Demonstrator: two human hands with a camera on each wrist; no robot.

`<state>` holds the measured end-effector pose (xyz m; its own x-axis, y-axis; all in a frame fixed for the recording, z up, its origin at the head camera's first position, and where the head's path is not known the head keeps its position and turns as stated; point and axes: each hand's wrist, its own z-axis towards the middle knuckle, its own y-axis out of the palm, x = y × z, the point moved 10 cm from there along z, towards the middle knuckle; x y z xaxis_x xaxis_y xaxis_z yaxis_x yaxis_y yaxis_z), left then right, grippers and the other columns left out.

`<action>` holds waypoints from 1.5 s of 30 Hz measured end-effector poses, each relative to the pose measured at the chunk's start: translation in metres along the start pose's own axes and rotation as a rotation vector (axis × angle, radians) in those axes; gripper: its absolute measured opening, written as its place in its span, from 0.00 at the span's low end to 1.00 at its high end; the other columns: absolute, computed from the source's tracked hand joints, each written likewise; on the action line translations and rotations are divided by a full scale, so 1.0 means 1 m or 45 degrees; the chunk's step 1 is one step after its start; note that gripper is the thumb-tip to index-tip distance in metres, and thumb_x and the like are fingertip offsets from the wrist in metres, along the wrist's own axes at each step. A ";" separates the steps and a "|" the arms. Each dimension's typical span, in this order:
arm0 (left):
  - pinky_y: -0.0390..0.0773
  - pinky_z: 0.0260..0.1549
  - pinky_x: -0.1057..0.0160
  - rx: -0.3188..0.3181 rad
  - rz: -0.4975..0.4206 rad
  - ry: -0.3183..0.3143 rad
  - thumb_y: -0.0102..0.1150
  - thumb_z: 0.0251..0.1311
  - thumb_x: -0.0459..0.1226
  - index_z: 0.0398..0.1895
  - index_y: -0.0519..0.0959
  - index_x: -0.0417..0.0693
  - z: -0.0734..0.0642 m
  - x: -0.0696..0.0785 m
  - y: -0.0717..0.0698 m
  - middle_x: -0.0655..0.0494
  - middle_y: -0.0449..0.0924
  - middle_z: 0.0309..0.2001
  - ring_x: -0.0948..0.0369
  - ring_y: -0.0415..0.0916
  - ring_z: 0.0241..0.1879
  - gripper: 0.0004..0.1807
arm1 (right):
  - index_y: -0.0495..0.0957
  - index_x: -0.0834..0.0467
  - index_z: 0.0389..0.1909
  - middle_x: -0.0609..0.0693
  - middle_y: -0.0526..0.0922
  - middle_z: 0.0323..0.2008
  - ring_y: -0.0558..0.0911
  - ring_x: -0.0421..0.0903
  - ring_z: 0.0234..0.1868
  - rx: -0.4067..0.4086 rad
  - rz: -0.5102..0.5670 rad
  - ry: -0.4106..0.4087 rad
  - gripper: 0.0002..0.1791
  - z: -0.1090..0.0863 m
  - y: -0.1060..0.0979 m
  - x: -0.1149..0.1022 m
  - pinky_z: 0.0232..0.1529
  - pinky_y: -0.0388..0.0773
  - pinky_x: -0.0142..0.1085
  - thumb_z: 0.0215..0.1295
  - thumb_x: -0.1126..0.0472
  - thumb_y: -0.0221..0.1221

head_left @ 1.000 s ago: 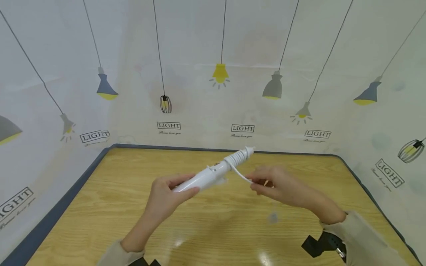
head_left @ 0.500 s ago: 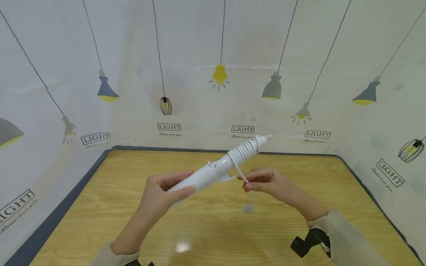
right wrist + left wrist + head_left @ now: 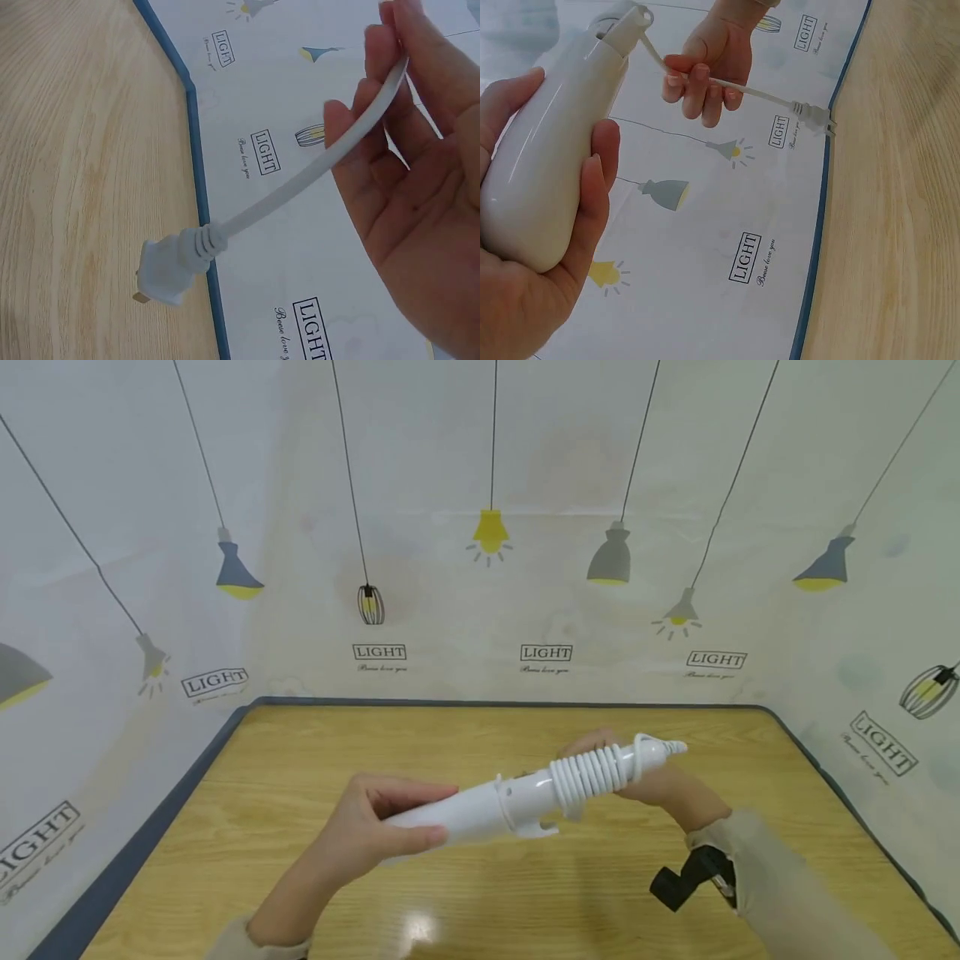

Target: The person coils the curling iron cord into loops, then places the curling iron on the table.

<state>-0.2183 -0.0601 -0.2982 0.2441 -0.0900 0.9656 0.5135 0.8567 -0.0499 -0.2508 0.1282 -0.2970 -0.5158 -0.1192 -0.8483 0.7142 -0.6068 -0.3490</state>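
My left hand (image 3: pixel 352 835) grips the thick, rounded end of a white wand-shaped electric appliance (image 3: pixel 472 814), held up over the table and tilted slightly upward to the right. Several turns of its white power cord (image 3: pixel 588 777) wrap the narrower part, near the ribbed tip; a small hooked tab (image 3: pixel 538 831) sticks out below. Behind the coils, partly hidden by them in the head view, is my right hand (image 3: pixel 663 789). In the right wrist view its thumb and fingertips pinch the cord, whose free end carries a two-pin plug (image 3: pixel 169 266), hanging beyond the fingers.
Below the hands lies a wood-grain tabletop (image 3: pixel 300 893) with a dark blue edge strip (image 3: pixel 420 700). Pale walls (image 3: pixel 442 443) printed with hanging lamps and "LIGHT" rise at the back and both sides. A black wrist camera mount (image 3: pixel 693 877) sits at the right sleeve.
My right hand has passed from in front of the appliance to behind it, carrying the cord round. The appliance's tip has swung right and down, so it lies flatter. My left hand keeps its grip.
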 end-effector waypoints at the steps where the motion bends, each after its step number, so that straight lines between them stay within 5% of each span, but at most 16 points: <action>1: 0.79 0.31 0.57 -0.026 -0.010 0.029 0.66 0.47 0.27 0.44 0.83 0.49 0.000 0.002 0.002 0.48 0.82 0.41 0.56 0.78 0.35 0.18 | 0.80 0.51 0.38 0.40 0.79 0.32 0.75 0.34 0.30 -0.091 0.077 -0.039 0.13 0.002 0.005 -0.002 0.29 0.76 0.32 0.63 0.72 0.52; 4: 0.80 0.30 0.57 -0.092 -0.017 0.097 0.66 0.46 0.26 0.44 0.83 0.47 -0.001 0.007 0.007 0.49 0.82 0.40 0.57 0.79 0.34 0.19 | 0.80 0.54 0.41 0.43 0.80 0.35 0.76 0.37 0.33 -0.278 0.311 0.026 0.14 0.005 0.014 0.003 0.33 0.76 0.32 0.62 0.73 0.52; 6: 0.80 0.29 0.57 -0.143 -0.035 0.128 0.66 0.46 0.25 0.44 0.82 0.45 -0.002 0.009 0.011 0.48 0.82 0.40 0.57 0.79 0.34 0.19 | 0.80 0.57 0.38 0.44 0.80 0.34 0.76 0.38 0.33 -0.322 0.341 0.118 0.10 0.005 0.015 0.009 0.34 0.76 0.31 0.62 0.72 0.54; 14: 0.80 0.27 0.55 -0.295 -0.017 0.150 0.65 0.46 0.24 0.45 0.81 0.38 -0.009 0.010 0.025 0.46 0.81 0.41 0.58 0.79 0.33 0.18 | 0.78 0.66 0.30 0.51 0.77 0.27 0.71 0.40 0.29 -0.360 0.073 0.218 0.01 0.004 0.013 0.008 0.31 0.73 0.33 0.56 0.71 0.60; 25: 0.79 0.27 0.59 -0.339 0.162 -0.005 0.68 0.47 0.31 0.43 0.81 0.36 -0.008 -0.006 0.031 0.48 0.81 0.42 0.61 0.78 0.31 0.17 | 0.80 0.61 0.39 0.54 0.79 0.34 0.74 0.40 0.34 -0.455 -0.168 0.224 0.07 0.002 0.012 0.000 0.33 0.76 0.35 0.63 0.68 0.54; 35: 0.78 0.25 0.63 -0.315 0.523 0.022 0.70 0.46 0.40 0.41 0.84 0.45 0.002 -0.015 0.033 0.56 0.83 0.38 0.66 0.77 0.28 0.17 | 0.79 0.59 0.38 0.49 0.78 0.33 0.75 0.37 0.33 -0.501 -0.366 0.358 0.06 0.001 0.011 0.001 0.35 0.77 0.34 0.65 0.64 0.54; 40: 0.77 0.25 0.67 -0.231 0.730 0.014 0.71 0.44 0.41 0.39 0.84 0.46 0.006 -0.016 0.027 0.57 0.83 0.37 0.68 0.77 0.28 0.17 | 0.78 0.58 0.39 0.44 0.75 0.33 0.73 0.37 0.35 -0.434 -0.656 0.440 0.07 0.005 0.012 -0.004 0.37 0.75 0.32 0.66 0.66 0.52; 45: 0.76 0.25 0.69 -0.113 0.851 0.000 0.71 0.44 0.42 0.40 0.84 0.47 0.011 -0.018 0.021 0.54 0.83 0.37 0.67 0.77 0.29 0.18 | 0.79 0.59 0.43 0.43 0.74 0.34 0.71 0.39 0.36 -0.328 -0.809 0.504 0.11 0.006 0.013 -0.013 0.37 0.73 0.32 0.66 0.69 0.50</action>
<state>-0.2208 -0.0352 -0.3134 0.5329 0.4446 0.7199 0.3175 0.6836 -0.6572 -0.2374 0.1169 -0.2880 -0.6893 0.5069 -0.5176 0.4517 -0.2580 -0.8541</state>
